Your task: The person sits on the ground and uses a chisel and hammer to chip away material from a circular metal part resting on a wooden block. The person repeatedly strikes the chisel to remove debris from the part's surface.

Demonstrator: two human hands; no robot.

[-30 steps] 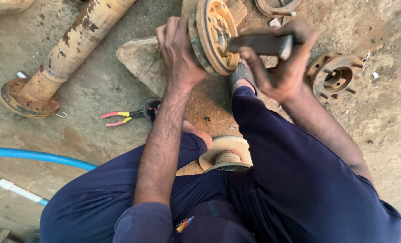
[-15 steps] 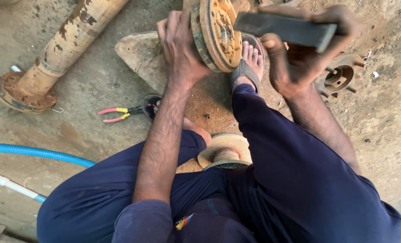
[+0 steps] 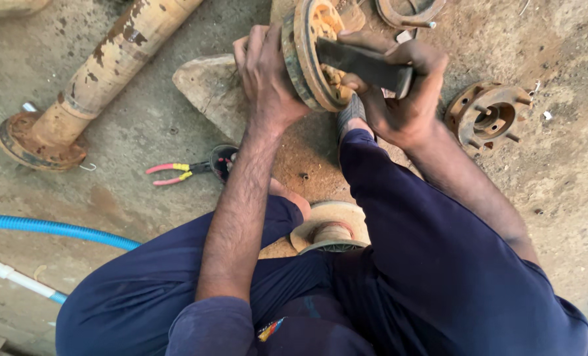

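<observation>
While left hand (image 3: 267,79) clamps one rusty brake disc (image 3: 314,53) on edge, right hand (image 3: 399,99) grips one dark metal bar (image 3: 363,64) against it; one pair of pliers (image 3: 182,171) below-left, one hub (image 3: 488,115) right.

floor (image 3: 558,198): bare concrete, dusty, rust-stained, in soft daylight. rusty axle tube (image 3: 89,86) with flanged end, lying slantwise upper left. red-and-yellow pliers (image 3: 175,173) on the floor near it. blue corrugated hose (image 3: 50,228) across the left edge; white pipe (image 3: 20,280) below it. rusty wheel hub (image 3: 488,115) with studs, right. rusty ring (image 3: 409,10) at top edge.
</observation>
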